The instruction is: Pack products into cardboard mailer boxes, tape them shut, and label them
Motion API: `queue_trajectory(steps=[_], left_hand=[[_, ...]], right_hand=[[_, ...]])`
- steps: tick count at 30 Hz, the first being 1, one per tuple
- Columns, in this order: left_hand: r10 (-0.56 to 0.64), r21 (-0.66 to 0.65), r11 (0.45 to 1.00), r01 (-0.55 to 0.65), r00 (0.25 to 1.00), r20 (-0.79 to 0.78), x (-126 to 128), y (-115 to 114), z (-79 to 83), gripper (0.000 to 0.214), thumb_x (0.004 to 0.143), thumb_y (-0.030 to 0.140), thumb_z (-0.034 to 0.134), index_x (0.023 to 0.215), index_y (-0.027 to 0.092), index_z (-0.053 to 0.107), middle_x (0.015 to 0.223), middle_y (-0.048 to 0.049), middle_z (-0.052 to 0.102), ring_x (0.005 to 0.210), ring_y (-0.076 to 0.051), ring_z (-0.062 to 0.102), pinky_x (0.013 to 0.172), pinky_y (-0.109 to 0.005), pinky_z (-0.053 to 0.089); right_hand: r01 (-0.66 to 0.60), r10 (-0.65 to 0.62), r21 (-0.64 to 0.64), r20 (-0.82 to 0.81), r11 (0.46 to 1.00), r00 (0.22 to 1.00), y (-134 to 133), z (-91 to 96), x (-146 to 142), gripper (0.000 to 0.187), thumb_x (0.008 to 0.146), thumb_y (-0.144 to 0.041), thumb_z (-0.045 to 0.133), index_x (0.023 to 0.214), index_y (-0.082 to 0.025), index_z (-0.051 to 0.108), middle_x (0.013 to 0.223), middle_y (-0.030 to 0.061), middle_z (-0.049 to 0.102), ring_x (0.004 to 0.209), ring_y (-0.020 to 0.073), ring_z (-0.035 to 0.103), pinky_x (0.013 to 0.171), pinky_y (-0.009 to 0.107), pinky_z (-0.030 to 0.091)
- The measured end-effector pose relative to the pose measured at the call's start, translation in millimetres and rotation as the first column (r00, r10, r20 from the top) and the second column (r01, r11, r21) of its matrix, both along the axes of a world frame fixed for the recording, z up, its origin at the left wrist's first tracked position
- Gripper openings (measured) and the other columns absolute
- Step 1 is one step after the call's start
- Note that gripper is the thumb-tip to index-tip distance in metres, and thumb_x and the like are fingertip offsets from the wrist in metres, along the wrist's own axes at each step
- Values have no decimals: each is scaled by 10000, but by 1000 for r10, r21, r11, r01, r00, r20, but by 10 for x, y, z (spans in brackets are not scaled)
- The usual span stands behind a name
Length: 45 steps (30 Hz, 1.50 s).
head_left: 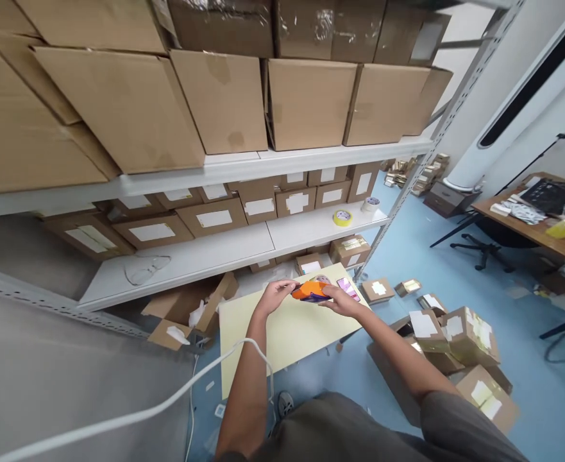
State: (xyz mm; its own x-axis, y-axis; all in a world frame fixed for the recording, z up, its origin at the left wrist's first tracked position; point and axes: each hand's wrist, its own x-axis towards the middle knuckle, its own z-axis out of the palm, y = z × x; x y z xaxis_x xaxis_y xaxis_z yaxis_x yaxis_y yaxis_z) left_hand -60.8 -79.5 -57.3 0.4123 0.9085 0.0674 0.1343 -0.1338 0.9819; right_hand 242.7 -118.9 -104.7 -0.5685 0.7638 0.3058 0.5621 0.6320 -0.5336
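An orange and dark blue packet [310, 291] is held up over the pale yellow tabletop [286, 333]; its exact kind is too small to make out. My left hand [278, 296] pinches its left end between thumb and fingers. At the right end, my right hand [341, 300] grips it with the thumb on top. Just behind the packet, partly covered by it, lies a roll of tape [321, 280]. A phone with a lit pinkish screen [347, 288] rests on the table beyond my right hand.
Shelving with cardboard boxes [311, 102] rises in front. Its lower shelf bears a yellow tape roll [342, 218] and safety glasses [147, 269]. An open carton [193, 308] stands left of the table, taped boxes [469, 333] lie right. A white cable [167, 401] crosses before my left arm.
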Motion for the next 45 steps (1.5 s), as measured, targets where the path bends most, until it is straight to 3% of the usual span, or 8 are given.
queue_trajectory(steps=[7, 12, 19, 29, 35, 41, 43, 45], left_hand=[[49, -4, 999, -49, 995, 81, -297, -104, 181, 530, 773, 655, 889, 1047, 202, 897, 1153, -138, 863, 1087, -324, 810, 1007, -462, 663], [220, -36, 976, -217, 969, 113, -370, -93, 106, 492, 738, 626, 906, 973, 193, 892, 1066, -135, 871, 917, -293, 818, 889, -433, 676], [360, 89, 929, -359, 933, 9, -264, 25, 132, 361, 835, 581, 796, 847, 228, 874, 943, -99, 862, 892, -277, 788, 855, -402, 643], [640, 478, 672, -566, 769, 10, 300, 115, 218, 325, 1057, 484, 629, 939, 275, 847, 983, -119, 820, 1008, -296, 765, 1037, -476, 607], [801, 391, 531, -752, 596, 59, 496, 226, 168, 464, 1079, 601, 545, 1028, 250, 845, 1039, -134, 828, 1046, -302, 766, 1063, -491, 611], [735, 467, 597, -652, 678, 6, 420, 437, 340, 388, 1047, 572, 632, 1074, 267, 870, 1117, -112, 850, 1158, -325, 771, 1176, -517, 563], [746, 413, 622, -665, 663, -55, 410, 511, 369, 458, 1031, 558, 669, 1332, 243, 809, 1318, -122, 819, 1258, -332, 747, 1204, -504, 546], [767, 335, 629, -701, 629, -125, 401, 561, 380, 801, 985, 552, 748, 1678, 215, 526, 1600, -160, 662, 1355, -342, 704, 1176, -472, 565]], right_hand=[[43, -46, 133, 17, 990, 999, 127, 414, -257, 190, 1087, -364, 666, 1202, -231, 738, 1207, 166, 812, 1212, 339, 758, 1163, 564, 556], [115, -128, 145, 83, 983, 988, 182, 385, -504, 237, 1071, -321, 623, 1277, -234, 702, 1229, 170, 797, 1223, 347, 735, 1219, 614, 496], [232, -237, 91, 40, 968, 971, 263, 220, -673, 374, 1046, -565, 699, 1191, -220, 722, 1152, 174, 789, 1141, 367, 725, 1091, 551, 553], [176, -168, 86, -93, 981, 981, 839, 235, -268, 438, 1028, -647, 722, 1136, -223, 752, 1093, 155, 805, 1074, 343, 753, 1008, 481, 584], [109, -105, 46, -90, 993, 990, 1150, 335, -118, 418, 993, -606, 795, 1187, -237, 761, 1150, 152, 820, 1133, 343, 752, 1016, 465, 583], [58, -52, 62, -104, 996, 993, 1453, 299, -67, 367, 1041, -516, 759, 1269, -229, 742, 1282, 171, 795, 1278, 352, 719, 1124, 514, 556], [52, -42, 101, -102, 994, 994, 1607, 289, -70, 360, 1070, -474, 719, 1319, -214, 729, 1335, 189, 770, 1325, 362, 696, 1165, 550, 536], [63, -53, 120, -82, 991, 995, 1790, 288, -56, 344, 1090, -440, 682, 1337, -206, 730, 1348, 199, 758, 1328, 373, 690, 1184, 584, 524]])
